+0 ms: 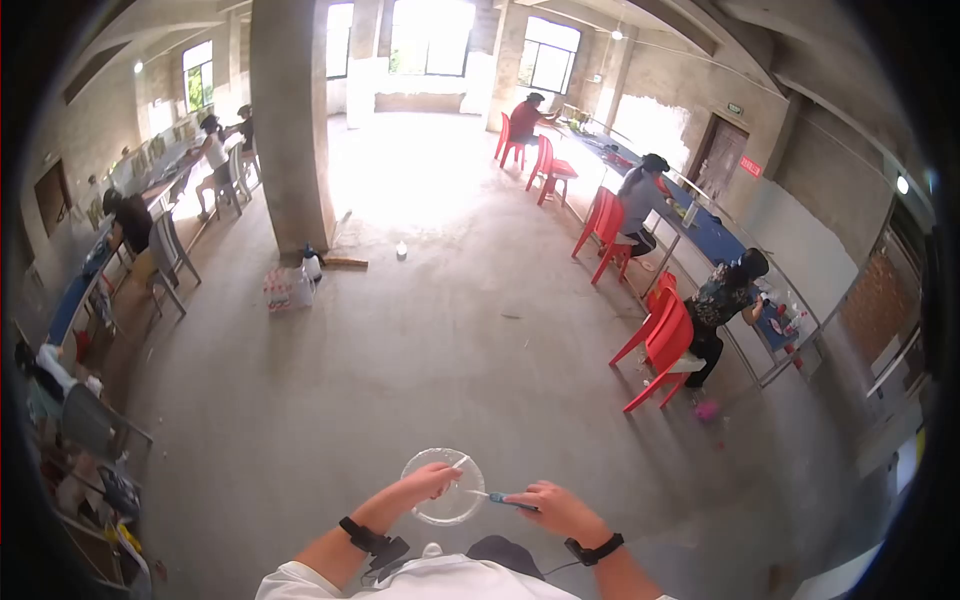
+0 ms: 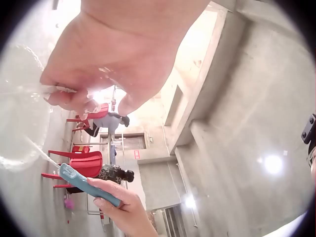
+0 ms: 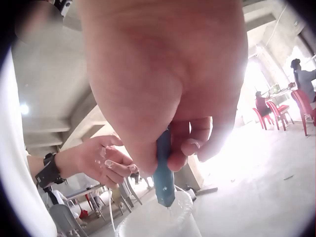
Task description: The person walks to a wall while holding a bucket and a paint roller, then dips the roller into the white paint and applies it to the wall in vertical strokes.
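The clear round dish (image 1: pixel 443 487) sits between both hands above the bare concrete floor (image 1: pixel 450 330), its rim pinched by the left hand (image 1: pixel 432 481). The right hand (image 1: pixel 552 503) grips a blue tool (image 1: pixel 512 499), tip at the dish; I cannot tell what the dish contains. Red chairs (image 1: pixel 660 345) and desks (image 1: pixel 715 240) stand well apart.

The person is wearing a white short-sleeved shirt (image 1: pixel 300 582), its pale fabric showing at the bottom of the head view and along the left edge of the right wrist view. Both forearms are bare. A black strap with a small black camera unit (image 1: pixel 372 541) is sitting on the left wrist, and a thin black band (image 1: pixel 593 549) is circling the right wrist, with a dark cable trailing from it.
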`<action>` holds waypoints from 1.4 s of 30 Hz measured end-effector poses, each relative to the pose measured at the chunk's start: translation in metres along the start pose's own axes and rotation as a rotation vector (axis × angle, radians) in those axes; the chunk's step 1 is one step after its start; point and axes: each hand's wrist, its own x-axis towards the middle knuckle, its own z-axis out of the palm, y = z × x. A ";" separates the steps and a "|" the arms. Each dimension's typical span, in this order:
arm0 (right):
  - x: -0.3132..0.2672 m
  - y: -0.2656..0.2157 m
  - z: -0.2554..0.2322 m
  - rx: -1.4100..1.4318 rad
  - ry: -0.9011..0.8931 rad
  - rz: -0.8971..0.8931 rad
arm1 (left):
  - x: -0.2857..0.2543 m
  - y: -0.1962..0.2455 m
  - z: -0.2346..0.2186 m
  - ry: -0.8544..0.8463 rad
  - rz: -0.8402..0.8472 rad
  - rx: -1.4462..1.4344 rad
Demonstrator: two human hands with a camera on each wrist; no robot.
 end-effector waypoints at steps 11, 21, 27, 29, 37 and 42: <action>0.315 0.276 -0.121 0.021 0.070 -0.208 | 0.314 0.213 -0.161 0.088 -0.077 0.061; 0.560 0.442 -0.274 -0.024 0.001 -0.189 | 0.538 0.403 -0.298 0.091 -0.035 -0.015; 0.730 0.551 -0.323 0.009 -0.031 -0.184 | 0.713 0.465 -0.400 0.072 0.037 -0.020; 0.791 0.580 -0.347 -0.020 -0.051 -0.193 | 0.767 0.495 -0.434 0.056 0.033 -0.031; 1.014 0.675 -0.456 0.030 0.007 -0.130 | 0.935 0.650 -0.576 0.039 0.045 -0.040; 1.164 0.781 -0.492 0.080 -0.040 -0.122 | 1.077 0.725 -0.662 0.123 0.019 -0.151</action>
